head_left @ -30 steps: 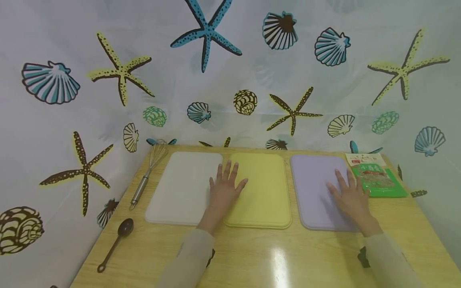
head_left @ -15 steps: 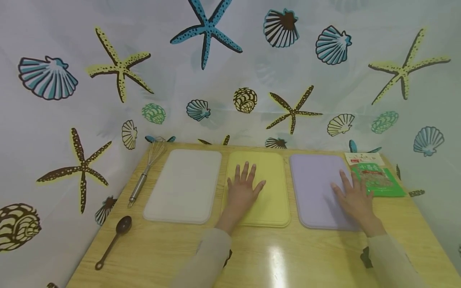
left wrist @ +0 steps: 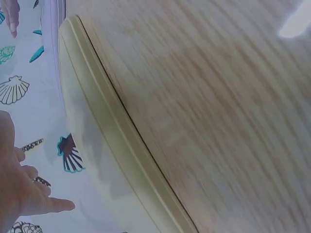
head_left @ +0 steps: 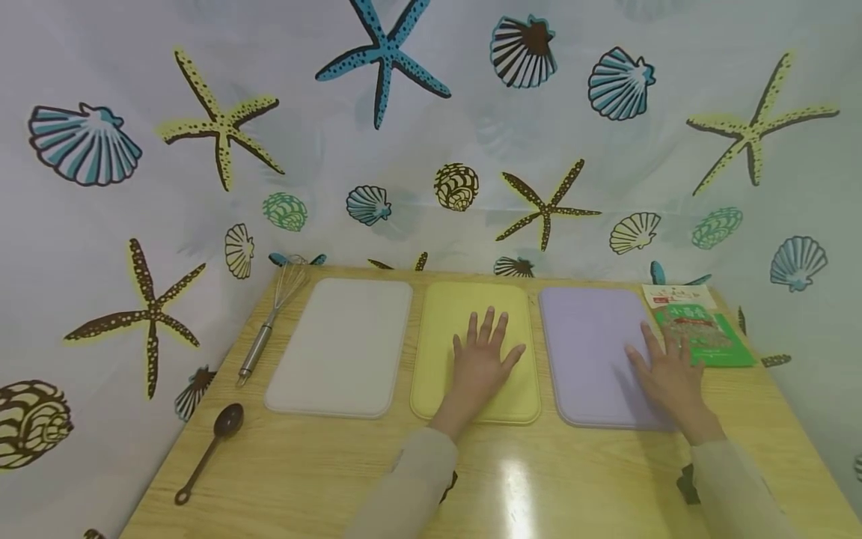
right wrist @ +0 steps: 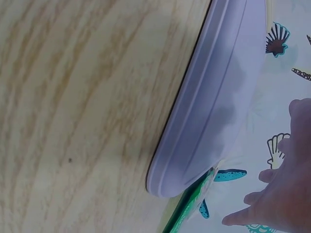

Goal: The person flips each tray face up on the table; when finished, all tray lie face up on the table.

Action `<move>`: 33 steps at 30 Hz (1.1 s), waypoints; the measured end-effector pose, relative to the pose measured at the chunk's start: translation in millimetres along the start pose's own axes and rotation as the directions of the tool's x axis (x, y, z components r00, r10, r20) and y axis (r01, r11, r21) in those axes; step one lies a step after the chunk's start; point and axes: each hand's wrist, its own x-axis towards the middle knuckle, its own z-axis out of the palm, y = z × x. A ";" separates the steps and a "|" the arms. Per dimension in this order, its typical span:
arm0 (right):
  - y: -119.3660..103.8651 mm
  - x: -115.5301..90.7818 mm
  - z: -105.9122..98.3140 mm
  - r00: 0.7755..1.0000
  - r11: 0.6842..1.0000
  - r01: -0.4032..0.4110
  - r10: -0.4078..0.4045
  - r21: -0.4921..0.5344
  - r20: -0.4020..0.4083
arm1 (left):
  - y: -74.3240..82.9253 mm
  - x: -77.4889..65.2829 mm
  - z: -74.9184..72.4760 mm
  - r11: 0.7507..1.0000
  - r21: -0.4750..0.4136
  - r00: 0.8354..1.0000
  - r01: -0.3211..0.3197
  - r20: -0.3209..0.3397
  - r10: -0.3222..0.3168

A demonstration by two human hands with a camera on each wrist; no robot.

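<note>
My left hand point(head_left: 480, 368) is held over the yellow board point(head_left: 431, 337), fingers straight and spread. The left wrist view shows this hand point(left wrist: 22, 187) above the board's surface, holding nothing. Over the right side of the purple board point(head_left: 589, 329), my right hand point(head_left: 676, 380) is also spread and holds nothing. Its fingertips overlap the near side of a green packet point(head_left: 723, 348) in the head view. In the right wrist view a gap shows between the hand point(right wrist: 286, 189) and the purple board point(right wrist: 209, 107). Both boards lie flat.
A white board point(head_left: 340, 348) lies left of the yellow one. Further left are a metal whisk point(head_left: 258, 350) and a dark brown spoon point(head_left: 227, 421). The wooden table point(head_left: 323, 464) meets a curtain point(head_left: 431, 97) printed with shells and starfish.
My left hand has moved right, from the gap between the white and yellow boards to over the yellow board. The right hand has shifted slightly right. The boards and tools stay put.
</note>
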 end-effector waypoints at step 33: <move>8.2 3.5 16.9 0.996 0.998 -0.035 0.031 0.045 0.082 | 77.4 -5.5 47.8 0.985 -0.141 0.989 -0.098 0.097 0.112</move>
